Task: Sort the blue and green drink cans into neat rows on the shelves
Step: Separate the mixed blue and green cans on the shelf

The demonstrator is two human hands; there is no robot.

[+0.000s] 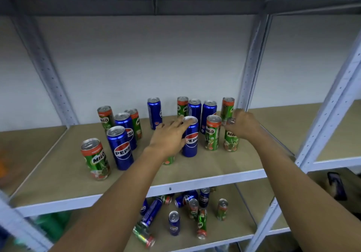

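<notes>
Blue Pepsi cans and green Milo cans stand mixed on the middle shelf (195,181). My left hand (169,137) reaches in with straight fingers that touch the top rim of a blue can (191,142) at the centre. Under my left palm stands a green can (168,160) with only its base showing. My right hand (243,126) grips the top of a green can (230,141) at the right of the group. Another green can (212,134) stands between the two. More cans of both colours stand at the left (120,148) and behind (209,115).
On the lower shelf (230,239) several blue and green cans stand or lie jumbled. Grey steel uprights (252,62) frame the bay left and right. The shelf above (175,3) overhangs. Bare board lies at the front of the middle shelf.
</notes>
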